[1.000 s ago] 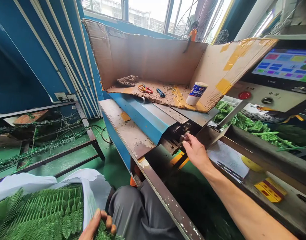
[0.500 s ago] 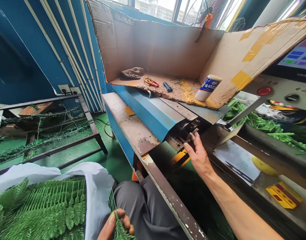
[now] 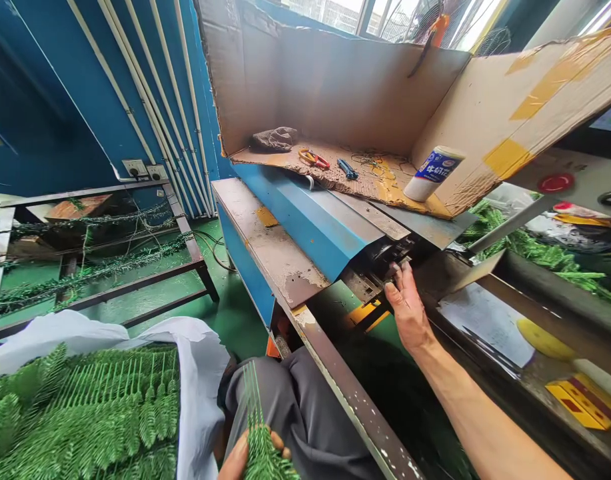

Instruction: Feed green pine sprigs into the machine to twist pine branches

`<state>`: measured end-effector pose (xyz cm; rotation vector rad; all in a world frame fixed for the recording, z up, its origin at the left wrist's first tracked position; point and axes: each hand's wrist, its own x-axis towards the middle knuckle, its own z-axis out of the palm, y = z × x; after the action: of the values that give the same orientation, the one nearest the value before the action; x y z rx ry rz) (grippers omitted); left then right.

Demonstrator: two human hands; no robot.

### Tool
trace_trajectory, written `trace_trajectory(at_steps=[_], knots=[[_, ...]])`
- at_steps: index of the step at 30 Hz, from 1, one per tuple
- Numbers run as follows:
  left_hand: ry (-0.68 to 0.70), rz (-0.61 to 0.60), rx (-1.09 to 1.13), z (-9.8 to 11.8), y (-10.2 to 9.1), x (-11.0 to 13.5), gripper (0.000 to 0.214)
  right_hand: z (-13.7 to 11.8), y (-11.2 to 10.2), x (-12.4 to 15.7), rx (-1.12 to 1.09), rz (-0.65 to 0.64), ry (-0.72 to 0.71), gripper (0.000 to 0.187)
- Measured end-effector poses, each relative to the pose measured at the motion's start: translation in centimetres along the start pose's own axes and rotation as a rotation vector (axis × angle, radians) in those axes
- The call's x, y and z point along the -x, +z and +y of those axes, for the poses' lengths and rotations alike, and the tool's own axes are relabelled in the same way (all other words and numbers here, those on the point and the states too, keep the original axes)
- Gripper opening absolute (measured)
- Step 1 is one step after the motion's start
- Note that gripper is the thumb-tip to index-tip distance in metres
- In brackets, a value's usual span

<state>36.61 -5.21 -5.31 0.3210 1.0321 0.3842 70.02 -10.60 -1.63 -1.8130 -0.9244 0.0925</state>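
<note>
My left hand is closed round a small bunch of green artificial pine sprigs, their thin bare stems pointing up over my lap. To its left, a white-lined container is heaped with more green sprigs. My right hand reaches to the open end of the blue machine. Its thumb and fingers are bent close together at the dark metal mechanism. Whatever lies between those fingertips is too small or hidden to tell.
A cardboard shield on the machine holds red-handled pliers, a blue tool, a cloth and a blue-white can. A metal trough runs at right. An emergency button sits above. A metal frame stands left.
My left hand has moved right with the sprigs, whose stems now stand upright before my knee. My right thumb and fingers have drawn closer together at the mechanism. The view has shifted slightly.
</note>
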Motion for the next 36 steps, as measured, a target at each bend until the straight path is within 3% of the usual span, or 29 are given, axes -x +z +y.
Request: trace_trajectory(at_steps=[2, 4, 7, 9, 11, 14, 18, 21, 24, 27, 29, 31, 33, 36], knots=[[0.041, 0.023, 0.030, 0.1, 0.8, 0.3, 0.036, -1.9, 0.4, 1.7, 0.125, 0.078, -0.005, 0.078], [0.094, 0.057, 0.073, 0.1, 1.7, 1.1, 0.032, -4.4, 1.1, 4.7, 0.135, 0.040, 0.041, 0.073], [0.183, 0.083, 0.097, 0.0, 3.5, 2.4, 0.031, -8.1, 2.3, 10.0, -0.094, -0.388, 0.185, 0.062], [0.247, 0.040, 0.105, -0.3, 4.9, 2.7, 0.027, -9.9, 3.0, 12.9, -0.186, -0.657, 0.252, 0.058], [0.320, -0.013, 0.102, -0.9, 6.3, 2.6, 0.023, -10.9, 3.5, 14.7, -0.180, -0.768, 0.270, 0.058], [0.423, -0.020, 0.094, -2.0, 8.0, 2.5, 0.021, -11.2, 3.9, 15.7, -0.132, -0.737, 0.240, 0.060], [0.446, -0.041, 0.125, -3.4, 10.0, 3.1, 0.026, -10.6, 3.2, 15.6, -0.100, -0.615, 0.217, 0.056], [0.406, -0.118, 0.120, -4.1, 11.4, 3.7, 0.030, -10.3, 2.5, 15.8, -0.089, -0.571, 0.221, 0.058], [0.327, -0.116, 0.204, -4.4, 12.6, 4.0, 0.028, -10.2, 1.8, 16.0, -0.082, -0.567, 0.226, 0.062], [0.270, -0.090, 0.234, -4.2, 12.4, 3.9, 0.031, -9.8, 0.0, 14.6, -0.114, -0.569, 0.193, 0.059], [0.278, -0.037, 0.225, -3.8, 11.3, 3.3, 0.031, -9.1, -2.3, 12.2, -0.052, -0.551, 0.110, 0.055], [0.297, 0.042, 0.223, -3.3, 9.6, 2.5, 0.025, -8.1, -5.2, 8.9, 0.198, -0.489, -0.025, 0.051], [0.307, 0.082, 0.229, -2.9, 7.6, 1.6, 0.018, -7.2, -8.2, 5.5, 0.613, -0.371, -0.142, 0.048], [0.302, 0.048, 0.235, -2.7, 5.1, 0.5, 0.017, -6.7, -10.7, 1.4, 1.179, -0.302, -0.179, 0.048]])
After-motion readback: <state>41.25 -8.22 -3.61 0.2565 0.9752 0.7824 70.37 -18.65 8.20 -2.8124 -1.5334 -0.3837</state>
